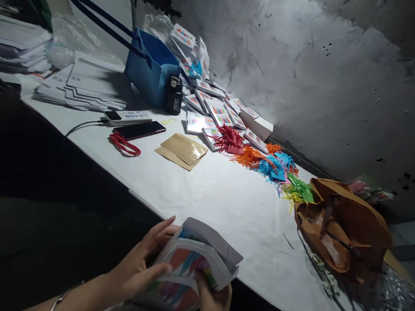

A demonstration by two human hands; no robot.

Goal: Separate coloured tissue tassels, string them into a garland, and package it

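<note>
Low in the view, a white window box (223,246) is held tilted over the table's near edge. Its end flap stands up, and colourful tassels show through the front. My left hand (142,257) is closed around the box's left side, thumb on the front and some fingers hidden behind. At the lower right, my right hand (215,296) grips the box with its thumb pressed on the front; its other fingers are mostly hidden. Beyond the hands lie two brown paper sheets or envelopes (181,151) and red tassels (229,139).
Orange (248,155), blue (274,166) and green tassels (300,188) lie along the wall. A pile of printed boxes (218,110) is behind. Around them are a brown bag (356,224), blue bag (147,69), black bottle (174,97), phone (141,129), red cord (125,144) and papers (94,82).
</note>
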